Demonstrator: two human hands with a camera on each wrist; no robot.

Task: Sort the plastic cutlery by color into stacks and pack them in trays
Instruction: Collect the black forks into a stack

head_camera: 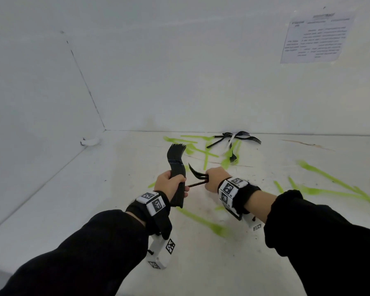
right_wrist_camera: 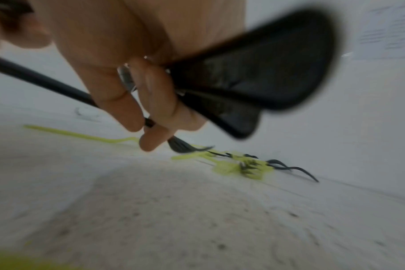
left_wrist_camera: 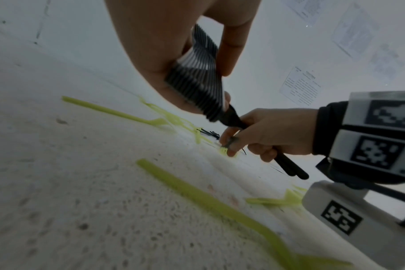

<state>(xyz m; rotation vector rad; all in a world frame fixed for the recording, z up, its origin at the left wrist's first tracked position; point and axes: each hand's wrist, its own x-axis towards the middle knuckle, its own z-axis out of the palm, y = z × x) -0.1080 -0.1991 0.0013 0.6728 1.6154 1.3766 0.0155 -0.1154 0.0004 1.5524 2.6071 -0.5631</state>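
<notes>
A: Forks in both hands, then — which step is this?

B: Gathering the black ones, I'd say. The left hand (head_camera: 171,183) is wrapped round a thick black stack (head_camera: 176,167), tines up, held above the table (head_camera: 94,189). The right hand (head_camera: 215,179) is curled round a few loose black forks (head_camera: 198,178), their handles pointing toward the stack.

A: So they go onto the stack next?

B: Likely. That calls for turning the loose ones to match the stack, tines the same way, and nesting them without letting the bundle splay.

A: What's left on the table?

B: More black forks (head_camera: 236,138) lie crossed near the back wall, partly over green forks (head_camera: 201,146). Other green ones (head_camera: 329,182) are scattered to the right, well apart from the hands.

A: Any trays?

B: None in view, so packing looks some way off
</notes>
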